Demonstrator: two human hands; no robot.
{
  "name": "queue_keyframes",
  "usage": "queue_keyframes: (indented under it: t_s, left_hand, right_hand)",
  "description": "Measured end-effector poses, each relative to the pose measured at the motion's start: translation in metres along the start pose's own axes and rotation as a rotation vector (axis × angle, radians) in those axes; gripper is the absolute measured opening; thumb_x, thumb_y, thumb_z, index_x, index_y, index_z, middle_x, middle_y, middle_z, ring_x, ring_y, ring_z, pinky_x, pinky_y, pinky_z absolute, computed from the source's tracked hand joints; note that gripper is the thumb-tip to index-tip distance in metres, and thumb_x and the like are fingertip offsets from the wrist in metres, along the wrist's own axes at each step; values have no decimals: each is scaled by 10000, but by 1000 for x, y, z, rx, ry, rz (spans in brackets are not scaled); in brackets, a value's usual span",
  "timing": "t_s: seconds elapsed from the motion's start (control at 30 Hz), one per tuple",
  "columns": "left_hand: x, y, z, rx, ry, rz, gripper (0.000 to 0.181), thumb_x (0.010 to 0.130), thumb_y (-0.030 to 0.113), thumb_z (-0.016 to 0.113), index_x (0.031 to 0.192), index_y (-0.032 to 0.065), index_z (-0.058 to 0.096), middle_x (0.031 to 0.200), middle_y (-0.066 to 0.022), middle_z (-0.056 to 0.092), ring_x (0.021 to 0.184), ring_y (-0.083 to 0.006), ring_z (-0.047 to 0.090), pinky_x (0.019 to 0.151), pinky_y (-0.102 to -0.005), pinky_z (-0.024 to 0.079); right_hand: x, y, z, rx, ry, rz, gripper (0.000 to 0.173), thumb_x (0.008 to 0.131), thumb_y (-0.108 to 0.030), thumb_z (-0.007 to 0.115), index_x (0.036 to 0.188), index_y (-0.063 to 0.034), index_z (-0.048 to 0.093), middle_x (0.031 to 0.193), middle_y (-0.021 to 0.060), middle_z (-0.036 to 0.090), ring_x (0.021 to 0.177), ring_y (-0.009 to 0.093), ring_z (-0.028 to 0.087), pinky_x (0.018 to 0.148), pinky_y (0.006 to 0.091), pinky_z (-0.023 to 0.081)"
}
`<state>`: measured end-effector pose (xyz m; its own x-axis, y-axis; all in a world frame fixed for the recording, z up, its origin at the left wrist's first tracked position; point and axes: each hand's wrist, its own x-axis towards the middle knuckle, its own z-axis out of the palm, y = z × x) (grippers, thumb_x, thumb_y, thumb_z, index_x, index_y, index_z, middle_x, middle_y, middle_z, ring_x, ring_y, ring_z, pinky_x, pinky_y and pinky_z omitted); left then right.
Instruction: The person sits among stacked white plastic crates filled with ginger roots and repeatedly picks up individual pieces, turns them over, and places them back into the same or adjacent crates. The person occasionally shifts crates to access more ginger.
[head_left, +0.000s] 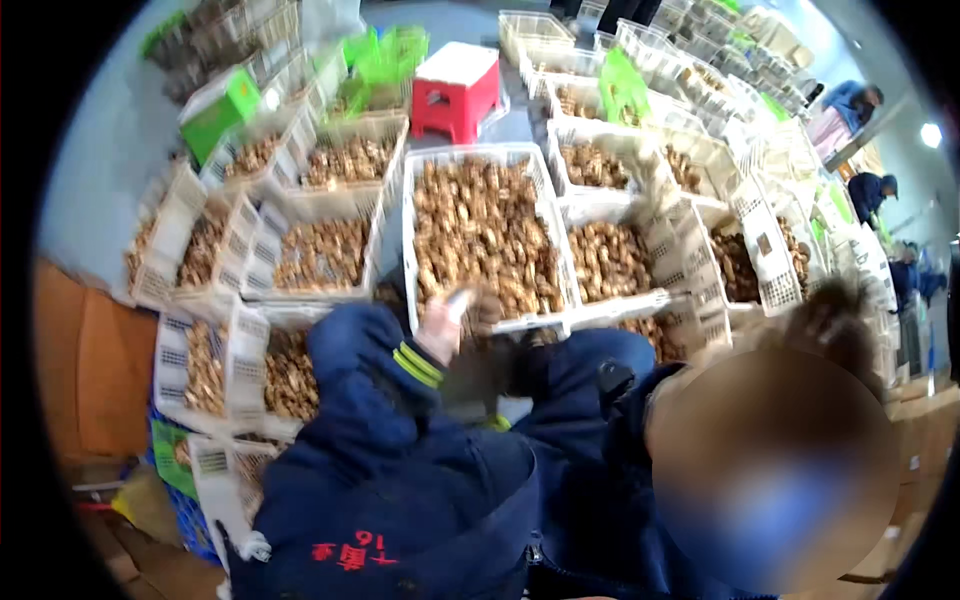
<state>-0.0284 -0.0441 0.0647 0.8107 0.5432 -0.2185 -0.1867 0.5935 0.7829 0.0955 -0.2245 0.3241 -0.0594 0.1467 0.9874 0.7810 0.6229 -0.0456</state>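
My left hand (439, 328), below a navy cuff with yellow stripes, is at the near left rim of a white plastic crate (409, 247). Small brown mushrooms (480, 225) fill most of this crate. A pale patch shows at the fingers, and a blurred brown shape lies just right of them. Blur hides whether the hand grips anything. My right hand cannot be made out. The navy jacket (405, 510) on my body bears red writing.
A person's blurred head (776, 472) is close at my right. Crates of mushrooms stand on both sides; one left crate (259, 251) shows its bottom. Beyond are a red stool (456, 94) with a white top and a green stool (220, 112). Other people (870, 196) are at far right.
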Motion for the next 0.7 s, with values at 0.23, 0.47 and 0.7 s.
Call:
queue_keyframes:
  t_s: [0.23, 0.47, 0.7]
  left_hand:
    - [13, -78, -53, -86, 241, -377, 341, 896, 298, 581, 1101, 26, 602, 878, -144, 675, 709, -248, 680, 602, -349, 572]
    - [25, -76, -44, 27, 303, -335, 274, 892, 265, 593, 1069, 56, 599, 807, -120, 670, 642, -214, 663, 526, -290, 538]
    - [35, -79, -25, -46, 241, -389, 274, 938, 204, 533, 1118, 5, 588, 837, -120, 671, 683, -207, 667, 563, -283, 554]
  right_hand:
    - [1, -12, 4, 7, -86, -143, 311, 717, 92, 487, 1011, 14, 549, 1068, 196, 591, 1052, 304, 557, 927, 412, 440]
    - [-6, -1, 16, 0, -168, -112, 346, 731, 71, 502, 1067, -2, 547, 1067, 185, 601, 1044, 295, 564, 911, 407, 449]
    - [-22, 37, 40, 38, -197, -70, 384, 746, 49, 517, 1123, -18, 545, 1066, 174, 610, 1036, 285, 570, 894, 402, 459]
